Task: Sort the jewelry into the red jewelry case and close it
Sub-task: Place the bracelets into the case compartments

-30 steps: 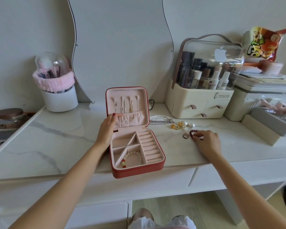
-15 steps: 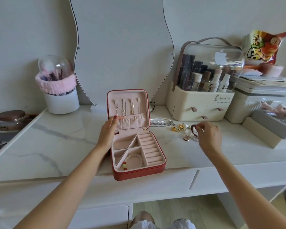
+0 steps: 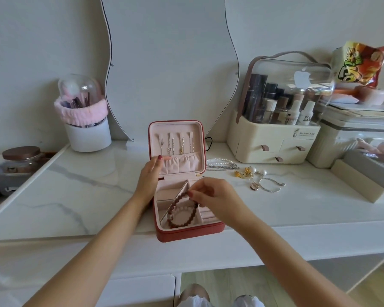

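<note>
The dark brown beaded bracelet (image 3: pixel 184 210) hangs over the front compartment of the open red jewelry case (image 3: pixel 187 233), pinched in my right hand (image 3: pixel 213 196). My left hand (image 3: pixel 150 177) rests flat, holding nothing, steadying the lid. Next I judge I lower and release, then fetch the loose pieces on the white marble surface (image 3: pixel 87 191).

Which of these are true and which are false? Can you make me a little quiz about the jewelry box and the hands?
1. The jewelry box is open. True.
2. The right hand holds a brown bead bracelet over the box. True.
3. The left hand is picking up the pearl necklace. False: it rests on the box lid's edge.
4. Every piece is already inside the box. False: gold earrings and a silver bracelet still lie on the table.
</note>
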